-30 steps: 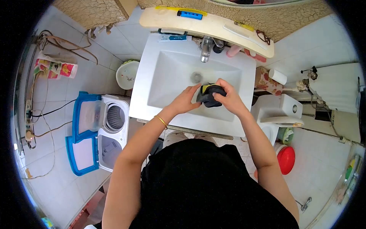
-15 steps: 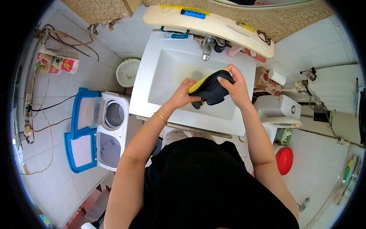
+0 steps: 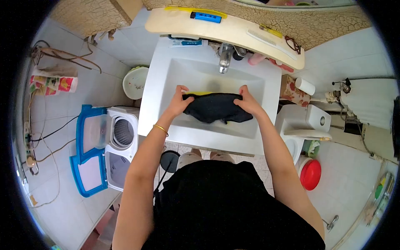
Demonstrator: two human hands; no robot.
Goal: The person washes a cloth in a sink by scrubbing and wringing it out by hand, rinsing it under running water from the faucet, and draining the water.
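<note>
A black cloth (image 3: 216,107) with a yellow side showing along its top edge is stretched wide over the white sink (image 3: 160,89). My left hand (image 3: 180,101) pinches its left end, thumb on the black face. At the opposite end, my right hand (image 3: 246,101) grips the upper corner the same way. The cloth's lower edge hangs loose and uneven above the basin. Whether it is a garment or a plain cloth I cannot tell. Beyond it stands the metal faucet (image 3: 225,58).
Behind the sink a cream shelf (image 3: 233,31) carries a blue box (image 3: 206,17), a white comb (image 3: 261,36) and glasses. To the left stands a twin-tub washing machine (image 3: 121,152) with blue lids raised. A toilet (image 3: 306,121) and a red lid (image 3: 311,175) are at right.
The bunched, folded cloth is now spread out between my hands. My left hand has moved left and my right hand slightly down and left, widening the gap. The view has shifted a little.
</note>
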